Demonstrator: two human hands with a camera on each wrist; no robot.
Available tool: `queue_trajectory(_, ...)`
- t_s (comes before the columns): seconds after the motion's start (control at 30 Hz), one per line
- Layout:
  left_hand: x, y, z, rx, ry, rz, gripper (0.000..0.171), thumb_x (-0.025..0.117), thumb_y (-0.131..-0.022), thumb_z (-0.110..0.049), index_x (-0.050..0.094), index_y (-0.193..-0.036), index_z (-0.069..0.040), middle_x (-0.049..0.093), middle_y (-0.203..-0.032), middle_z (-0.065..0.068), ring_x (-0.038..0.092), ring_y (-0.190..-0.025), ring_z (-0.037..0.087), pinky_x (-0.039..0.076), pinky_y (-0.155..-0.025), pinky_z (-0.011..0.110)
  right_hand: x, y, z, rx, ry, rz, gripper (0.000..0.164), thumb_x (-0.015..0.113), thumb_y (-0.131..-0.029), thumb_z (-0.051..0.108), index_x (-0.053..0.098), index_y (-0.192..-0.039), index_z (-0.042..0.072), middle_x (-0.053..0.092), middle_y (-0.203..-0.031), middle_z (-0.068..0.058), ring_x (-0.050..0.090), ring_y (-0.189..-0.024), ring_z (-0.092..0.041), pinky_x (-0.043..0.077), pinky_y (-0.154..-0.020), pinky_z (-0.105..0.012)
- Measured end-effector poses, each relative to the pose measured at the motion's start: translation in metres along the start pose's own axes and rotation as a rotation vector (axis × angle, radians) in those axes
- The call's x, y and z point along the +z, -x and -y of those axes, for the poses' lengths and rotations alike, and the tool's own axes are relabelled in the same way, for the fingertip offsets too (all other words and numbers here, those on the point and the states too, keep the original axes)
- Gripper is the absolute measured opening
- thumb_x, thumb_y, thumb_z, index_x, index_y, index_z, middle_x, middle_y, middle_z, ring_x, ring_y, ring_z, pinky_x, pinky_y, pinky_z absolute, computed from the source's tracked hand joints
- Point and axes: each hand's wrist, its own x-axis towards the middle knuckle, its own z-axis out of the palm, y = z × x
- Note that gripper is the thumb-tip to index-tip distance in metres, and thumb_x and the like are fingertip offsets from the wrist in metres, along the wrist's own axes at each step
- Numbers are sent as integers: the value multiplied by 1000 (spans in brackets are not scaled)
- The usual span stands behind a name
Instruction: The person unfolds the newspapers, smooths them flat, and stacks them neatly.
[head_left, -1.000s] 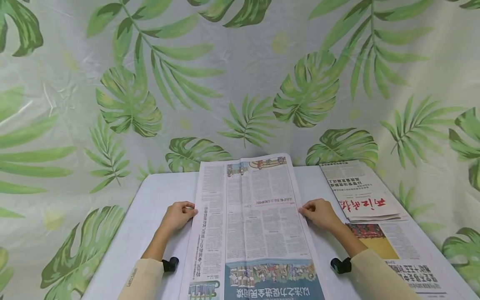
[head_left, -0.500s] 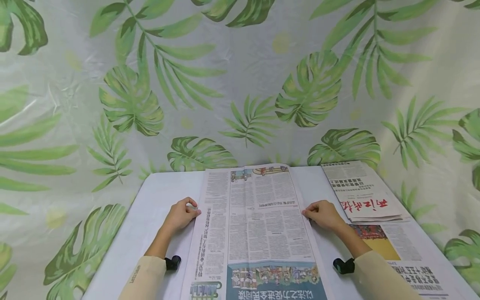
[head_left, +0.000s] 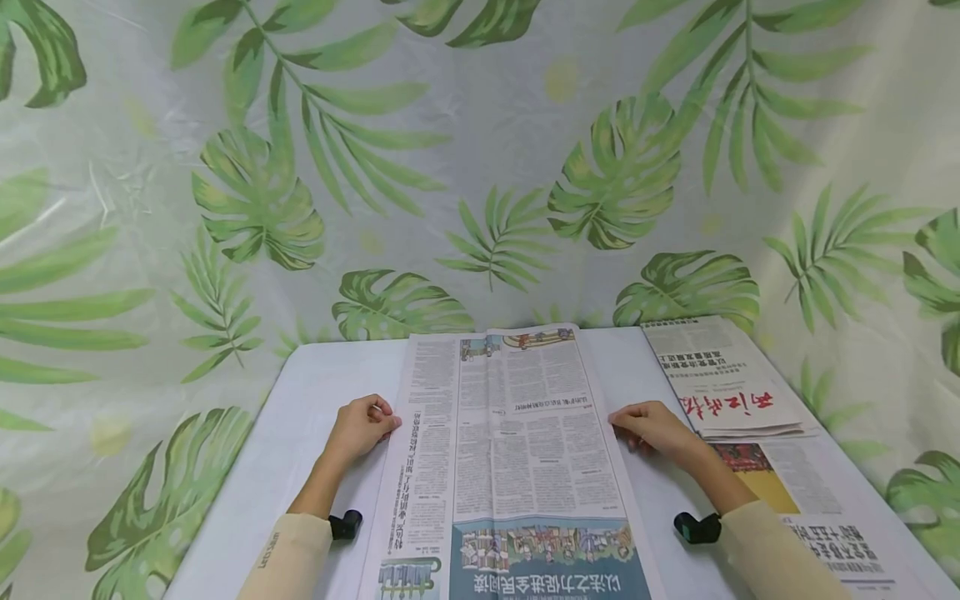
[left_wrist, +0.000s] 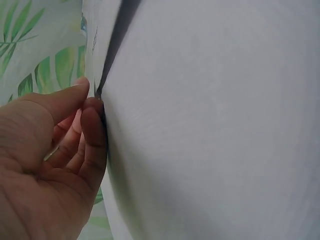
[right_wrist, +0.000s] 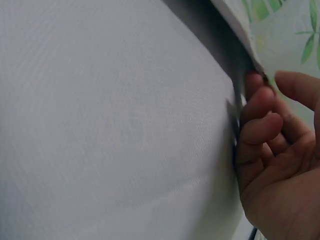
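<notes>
An open newspaper sheet (head_left: 540, 467) lies between the two hands, its long axis running straight away from the person, past both hands to the far end. Its print is upside down to the person, the blue headline band at the near end, and a crease runs lengthwise. The left hand (head_left: 362, 427) pinches the left edge between thumb and fingertips. The right hand (head_left: 656, 431) touches the right edge with bent fingers; whether its thumb grips, I cannot tell. Beyond and right of the right hand is a folded newspaper with red masthead (head_left: 720, 387); nearer, beside the right forearm, a page with a red-and-yellow picture (head_left: 813, 483). Under the hands is a white table (head_left: 330, 387); beyond them, a leaf-print sheet (head_left: 420, 250).
</notes>
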Motion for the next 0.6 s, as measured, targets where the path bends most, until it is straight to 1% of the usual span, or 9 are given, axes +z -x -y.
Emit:
queue_trajectory(0.13,0,0,-4,57,-39,-69,18,81,-89,-24,68,-90,-13,66,-76,1,59,-64,12,45,-61,25,-2,5,0,27,-22,63,36,65,-102,30,74,-119,0,64,-67,-2,52,-53,-11,43,-49,-26)
queue_trajectory(0.2,0,0,-7,80,-34,-77,16,80,-90,-24,68,-91,-13,66,-79,1,59,-64,11,46,-61,25,-1,5,1,33,-26,67,36,66,-101,30,74,-120,1,63,-66,-1,51,-52,-10,42,-48,-26)
queue_trajectory(0.3,2,-1,-11,95,-23,-55,14,79,-91,-24,69,-90,-14,67,-80,1,61,-64,10,47,-58,23,1,5,1,23,-32,61,35,67,-101,31,74,-118,1,65,-70,-1,52,-52,-10,41,-48,-25)
queue_trajectory(0.37,4,0,-12,93,-21,-36,13,78,-92,-24,69,-91,-14,67,-80,0,61,-64,10,48,-57,23,3,5,2,14,-42,69,35,67,-101,31,75,-117,1,68,-75,-1,53,-52,-10,41,-48,-26)
queue_trajectory(0.43,5,0,-13,90,-24,-25,13,78,-92,-24,69,-91,-15,67,-79,-1,61,-65,11,48,-57,24,4,5,2,4,-50,82,35,67,-100,31,75,-117,1,68,-75,-2,53,-52,-11,40,-48,-26)
queue_trajectory(0.6,7,2,-15,89,-15,-2,12,76,-94,-24,69,-93,-14,68,-79,-2,63,-64,10,49,-57,25,4,8,1,-15,-54,102,35,68,-100,31,75,-117,1,62,-61,0,50,-50,-10,40,-47,-25)
